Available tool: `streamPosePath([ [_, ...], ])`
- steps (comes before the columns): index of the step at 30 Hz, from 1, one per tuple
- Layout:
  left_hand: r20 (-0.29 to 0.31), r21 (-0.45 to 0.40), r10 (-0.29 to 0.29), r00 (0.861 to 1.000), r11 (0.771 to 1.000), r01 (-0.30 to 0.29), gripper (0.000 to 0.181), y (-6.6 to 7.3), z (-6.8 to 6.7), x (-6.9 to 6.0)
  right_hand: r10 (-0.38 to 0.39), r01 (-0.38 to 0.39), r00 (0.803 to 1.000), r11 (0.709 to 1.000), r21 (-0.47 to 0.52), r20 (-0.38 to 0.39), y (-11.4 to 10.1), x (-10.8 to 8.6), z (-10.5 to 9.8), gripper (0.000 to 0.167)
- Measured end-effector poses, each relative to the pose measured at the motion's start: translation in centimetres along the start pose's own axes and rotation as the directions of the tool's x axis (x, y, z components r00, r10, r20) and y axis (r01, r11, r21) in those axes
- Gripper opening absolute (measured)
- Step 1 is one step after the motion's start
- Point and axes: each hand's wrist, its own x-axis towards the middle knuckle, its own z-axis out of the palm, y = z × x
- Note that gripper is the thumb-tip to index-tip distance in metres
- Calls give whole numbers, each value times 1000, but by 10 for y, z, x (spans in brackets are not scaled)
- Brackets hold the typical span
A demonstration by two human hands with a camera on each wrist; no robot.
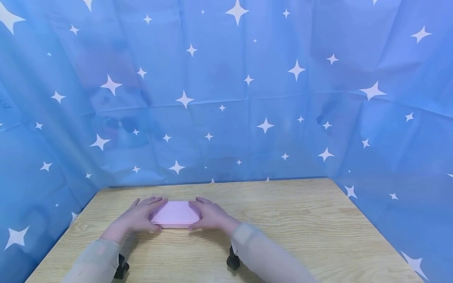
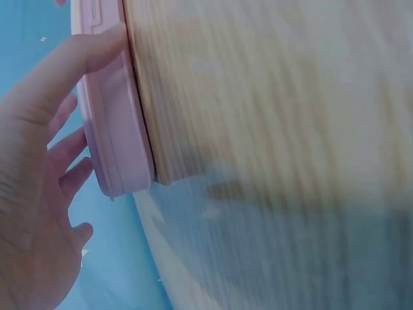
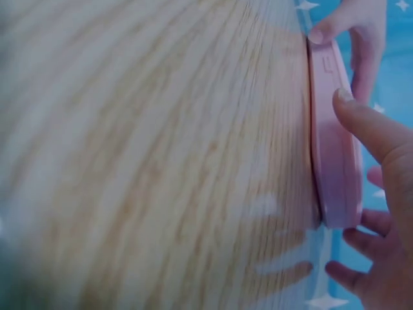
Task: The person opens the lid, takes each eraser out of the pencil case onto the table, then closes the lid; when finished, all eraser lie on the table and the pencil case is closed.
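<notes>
A pink, flat box [image 1: 175,214] with a closed lid lies on the wooden table. My left hand [image 1: 140,216] grips its left end, the thumb against the front side and the other fingers reaching around the far side. On the opposite end, my right hand [image 1: 211,216] holds the box the same way, its fingers spread. In the left wrist view, the left thumb presses the pink side wall [image 2: 116,123], near a small raised latch-like mark. The right wrist view shows both thumbs at the front wall [image 3: 332,155]; whether every fingertip touches is hidden.
The light wood table [image 1: 301,228] extends to the right and toward me. A blue curtain [image 1: 219,122] with white stars hangs behind the table and along both sides. Black wrist devices [image 1: 232,260] sit under both sleeves.
</notes>
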Motion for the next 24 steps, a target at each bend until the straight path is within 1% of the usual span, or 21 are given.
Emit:
streamPosePath([
  [2,4,10,-3,1000,1000,3,96,0,0,1,-3,3,1000,1000,6,4,0,1,0,84],
  [10,25,-13,-17,1000,1000,18,92,2,-5,4,-38,38,999,999,24,13,1,4,1,79],
  [16,46,-11,-24,999,1000,25,92,2,-4,4,-30,30,999,999,19,19,3,4,1,79],
  [18,47,-23,-26,999,999,27,91,2,-3,4,-29,29,999,1000,7,20,3,5,1,80],
  [24,39,-6,15,999,1000,-15,88,4,-4,4,-31,35,999,995,-97,39,-5,7,-2,81],
])
